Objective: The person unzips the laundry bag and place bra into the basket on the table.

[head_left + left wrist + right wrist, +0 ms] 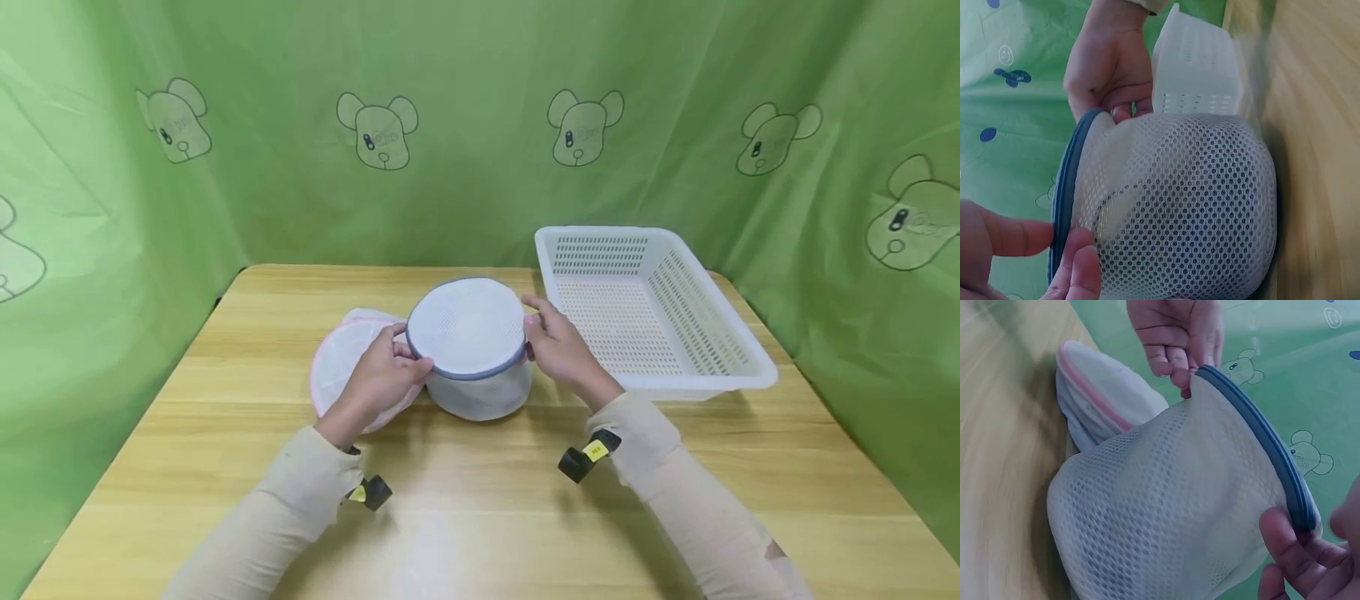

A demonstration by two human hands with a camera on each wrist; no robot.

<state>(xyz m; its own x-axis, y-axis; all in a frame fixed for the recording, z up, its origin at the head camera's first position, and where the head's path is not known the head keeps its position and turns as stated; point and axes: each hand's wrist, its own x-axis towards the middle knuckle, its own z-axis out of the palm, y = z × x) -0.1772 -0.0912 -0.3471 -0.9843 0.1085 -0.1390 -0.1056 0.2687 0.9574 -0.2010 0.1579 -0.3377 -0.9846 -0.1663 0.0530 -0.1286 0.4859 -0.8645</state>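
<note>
A white mesh laundry bag [467, 325] with a blue-grey zipper rim stands in the middle of the table, its round top tilted toward me. My left hand [381, 373] pinches the rim at the left, thumb on the near side. On the opposite side my right hand [558, 343] holds the same rim between thumb and fingers. The left wrist view shows the zipper [1067, 181] running around the edge and the mesh wall bulging below it. A second mesh bag [337, 362], with a pink rim, lies left of the first, partly behind my left hand.
A white perforated plastic basket [757, 367] stands at the right of the table, close beside my right hand. The wooden table [480, 508] extends toward me. A green curtain [480, 200] with bear-head drawings hangs behind and at both sides.
</note>
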